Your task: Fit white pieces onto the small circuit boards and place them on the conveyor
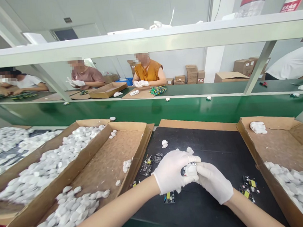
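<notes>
My left hand (170, 170), in a white glove, grips a small white plastic housing (190, 170) between thumb and fingers above the black mat. My right hand (215, 182), gloved too, has its fingers closed on the right side of the same piece. A dark part shows at the housing's left edge; what is inside it is partly hidden by my fingers. Under my left hand lies a circuit board (169, 197) with a yellow component. More circuit boards (147, 165) rest left of my hands, and others (250, 188) lie to the right. A loose white piece (164, 144) stands farther back.
Cardboard trays with white housings flank the mat, on the left (70, 211) and right (296, 183). Behind runs a green conveyor (146, 108) under a white shelf frame (147, 42). Several people work across it, one in an orange top (152, 72).
</notes>
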The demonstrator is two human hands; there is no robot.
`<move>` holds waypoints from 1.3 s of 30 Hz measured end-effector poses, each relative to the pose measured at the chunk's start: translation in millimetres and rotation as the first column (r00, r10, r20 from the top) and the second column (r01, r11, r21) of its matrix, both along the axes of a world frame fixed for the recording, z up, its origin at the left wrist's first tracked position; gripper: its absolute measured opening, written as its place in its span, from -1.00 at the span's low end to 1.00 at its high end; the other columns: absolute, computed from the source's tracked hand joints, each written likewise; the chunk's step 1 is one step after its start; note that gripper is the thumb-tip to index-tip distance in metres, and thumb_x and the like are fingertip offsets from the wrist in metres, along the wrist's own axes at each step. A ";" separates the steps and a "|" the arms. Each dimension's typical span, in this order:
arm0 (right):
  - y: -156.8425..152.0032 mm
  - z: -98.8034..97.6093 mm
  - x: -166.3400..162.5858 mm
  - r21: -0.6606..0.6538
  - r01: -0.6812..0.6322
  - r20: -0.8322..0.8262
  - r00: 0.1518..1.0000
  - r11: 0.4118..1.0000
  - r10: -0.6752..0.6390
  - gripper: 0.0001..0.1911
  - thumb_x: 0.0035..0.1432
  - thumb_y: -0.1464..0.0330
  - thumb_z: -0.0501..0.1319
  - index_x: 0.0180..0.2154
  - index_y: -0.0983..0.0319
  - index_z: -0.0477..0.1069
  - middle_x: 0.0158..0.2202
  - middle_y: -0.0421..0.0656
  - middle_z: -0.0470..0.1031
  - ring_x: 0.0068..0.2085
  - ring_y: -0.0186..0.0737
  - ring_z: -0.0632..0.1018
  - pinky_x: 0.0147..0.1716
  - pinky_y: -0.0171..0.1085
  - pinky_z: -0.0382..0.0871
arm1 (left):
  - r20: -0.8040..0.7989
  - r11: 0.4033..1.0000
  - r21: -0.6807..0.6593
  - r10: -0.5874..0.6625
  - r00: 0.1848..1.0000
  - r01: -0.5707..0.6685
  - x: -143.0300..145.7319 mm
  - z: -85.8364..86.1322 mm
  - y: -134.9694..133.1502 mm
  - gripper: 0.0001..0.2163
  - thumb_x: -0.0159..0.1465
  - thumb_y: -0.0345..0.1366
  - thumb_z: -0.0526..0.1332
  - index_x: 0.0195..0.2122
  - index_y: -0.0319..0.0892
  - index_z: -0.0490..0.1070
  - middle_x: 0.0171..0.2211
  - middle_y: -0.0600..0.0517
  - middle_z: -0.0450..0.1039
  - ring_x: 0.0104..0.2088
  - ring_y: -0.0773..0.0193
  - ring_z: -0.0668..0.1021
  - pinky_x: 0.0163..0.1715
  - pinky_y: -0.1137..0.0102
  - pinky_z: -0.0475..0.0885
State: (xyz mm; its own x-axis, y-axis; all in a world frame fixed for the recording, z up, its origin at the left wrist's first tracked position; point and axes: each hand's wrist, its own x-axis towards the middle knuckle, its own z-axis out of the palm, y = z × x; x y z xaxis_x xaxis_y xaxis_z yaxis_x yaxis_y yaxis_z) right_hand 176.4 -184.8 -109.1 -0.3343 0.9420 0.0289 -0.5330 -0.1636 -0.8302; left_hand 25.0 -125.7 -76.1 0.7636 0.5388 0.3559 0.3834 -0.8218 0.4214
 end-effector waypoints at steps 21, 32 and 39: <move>-11.1 21.8 -5.8 0.047 -0.009 -0.073 0.997 0.999 0.013 -0.59 -0.05 0.19 0.36 -0.15 0.20 0.44 -0.20 -0.09 0.48 -0.10 -0.03 0.46 -0.04 -0.07 0.29 | 0.350 0.926 -0.318 -0.086 0.933 0.205 6.5 8.1 -19.4 -0.50 0.11 0.03 0.21 -0.01 -0.18 0.37 -0.07 -0.11 0.41 -0.04 0.08 0.45 0.01 0.15 0.34; -2.7 19.0 16.1 -0.017 0.194 -0.162 0.968 0.981 -0.194 -0.71 -0.02 0.26 0.37 -0.22 0.21 0.47 -0.21 -0.10 0.53 -0.09 -0.05 0.50 -0.03 -0.04 0.30 | 0.443 0.826 -0.540 0.115 0.889 0.162 53.7 16.6 -16.5 -0.68 0.32 -0.13 -0.04 -0.19 -0.21 0.41 -0.18 -0.07 0.49 -0.14 0.17 0.51 -0.07 0.22 0.40; 9.5 13.2 28.1 -0.039 0.334 -0.133 0.932 0.942 -0.337 -0.67 -0.09 0.26 0.41 -0.26 0.24 0.48 -0.23 -0.11 0.55 -0.13 -0.06 0.53 -0.01 -0.05 0.30 | 0.512 0.807 -0.580 0.253 0.821 0.113 82.6 6.8 -6.7 -0.74 0.30 -0.24 -0.01 -0.28 -0.23 0.44 -0.19 -0.06 0.52 -0.15 0.19 0.52 -0.06 0.23 0.41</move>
State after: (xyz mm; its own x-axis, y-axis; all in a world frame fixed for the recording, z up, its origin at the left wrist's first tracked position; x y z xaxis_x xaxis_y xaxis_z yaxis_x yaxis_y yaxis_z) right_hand 204.5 -175.2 -95.9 0.0074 0.9993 0.0363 -0.6666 0.0319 -0.7447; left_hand 107.6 -132.4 -69.4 0.4881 0.8180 0.3043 -0.0145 -0.3410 0.9400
